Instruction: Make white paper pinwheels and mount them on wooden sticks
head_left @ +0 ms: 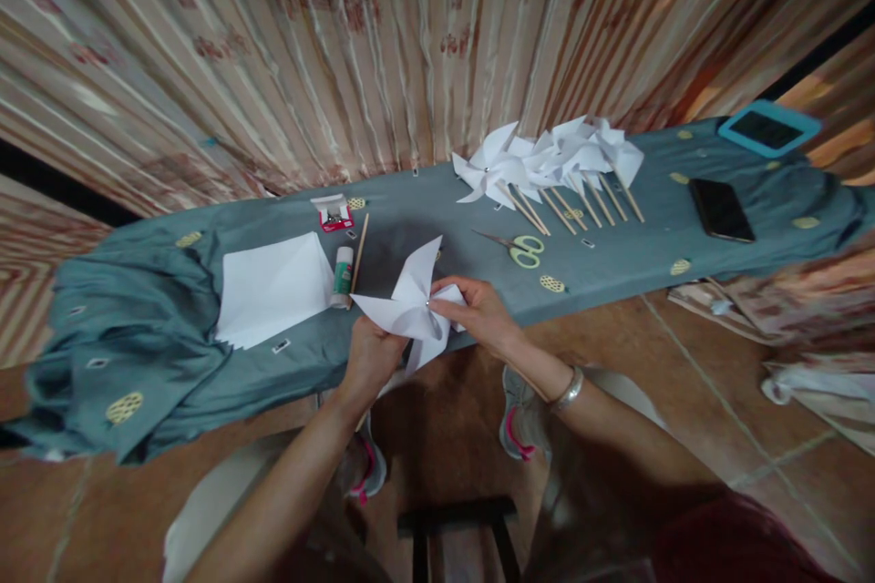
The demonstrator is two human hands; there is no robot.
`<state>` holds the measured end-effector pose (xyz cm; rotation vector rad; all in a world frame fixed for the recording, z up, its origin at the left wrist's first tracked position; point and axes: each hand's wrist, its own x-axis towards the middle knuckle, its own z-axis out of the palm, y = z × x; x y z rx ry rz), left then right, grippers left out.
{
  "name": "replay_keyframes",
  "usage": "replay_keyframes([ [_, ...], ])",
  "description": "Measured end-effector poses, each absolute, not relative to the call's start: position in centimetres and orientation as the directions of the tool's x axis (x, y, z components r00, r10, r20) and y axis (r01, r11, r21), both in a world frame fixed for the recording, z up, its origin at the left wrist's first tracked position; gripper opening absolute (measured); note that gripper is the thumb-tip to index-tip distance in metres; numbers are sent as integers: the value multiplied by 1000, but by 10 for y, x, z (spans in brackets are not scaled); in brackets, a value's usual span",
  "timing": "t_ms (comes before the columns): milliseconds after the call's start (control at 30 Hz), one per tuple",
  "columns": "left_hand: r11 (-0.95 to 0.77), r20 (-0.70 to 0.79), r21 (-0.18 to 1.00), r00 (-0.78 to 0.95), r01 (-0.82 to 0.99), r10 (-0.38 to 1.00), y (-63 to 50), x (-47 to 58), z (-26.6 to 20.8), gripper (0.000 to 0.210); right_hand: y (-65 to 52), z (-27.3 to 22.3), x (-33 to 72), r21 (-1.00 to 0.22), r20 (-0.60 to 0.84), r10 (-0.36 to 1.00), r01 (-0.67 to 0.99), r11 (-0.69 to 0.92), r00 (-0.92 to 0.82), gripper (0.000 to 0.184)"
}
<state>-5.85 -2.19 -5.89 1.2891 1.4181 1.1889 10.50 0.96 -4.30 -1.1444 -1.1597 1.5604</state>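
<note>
Between my hands is a white paper pinwheel (410, 317), its blades curled in around a small pin head at the centre. My left hand (375, 355) grips it from below at the left, the fingers mostly hidden behind the paper. At the right, my right hand (482, 311) pinches a blade close to the centre. The pinwheel is held over the front edge of the cloth-covered table (273, 401). Just beyond it lie a wooden stick (360, 250) and a green-and-white glue stick (343, 278). No stick shows on the held pinwheel.
White paper sheets (273, 287) lie stacked at left, behind them an open red box of pins (334, 213). Green-handled scissors (525, 251) rest right of centre. Several finished pinwheels (499, 166) on sticks line the back. Farther right are a black phone (721, 209) and a blue-framed device (769, 127).
</note>
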Motion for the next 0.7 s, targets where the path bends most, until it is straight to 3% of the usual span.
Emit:
replay_keyframes([
  [367, 213, -224, 972, -122, -97, 967, -19, -47, -33, 20, 11, -37, 108, -932, -254, 947, -212, -295, -198, 35],
  [700, 294, -377, 849, -112, -439, 919, -16, -60, -25, 36, 16, -28, 117, -850, -268, 935, -399, -343, -233, 28],
])
